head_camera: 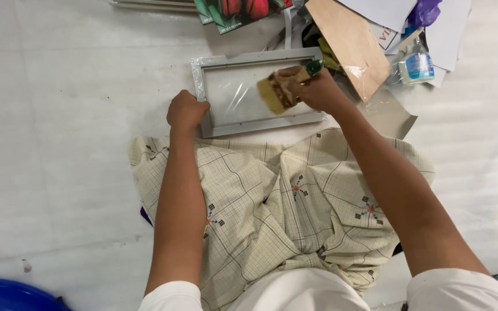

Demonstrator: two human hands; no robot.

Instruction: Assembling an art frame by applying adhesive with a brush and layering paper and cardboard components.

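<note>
A silver-grey picture frame lies flat on the white floor in front of my knees, with a shiny clear pane inside it. My left hand is closed on the frame's left edge near the bottom corner. My right hand grips a wide flat paintbrush with a wooden body and pale bristles. The bristles rest on the pane near the frame's right side. A green-tipped part of the handle sticks out above my fingers.
Brown paper sheet, white papers and a small clear bottle with a blue label lie at the upper right. A flower picture lies at the top. My checked cloth covers my lap. A blue object sits bottom left.
</note>
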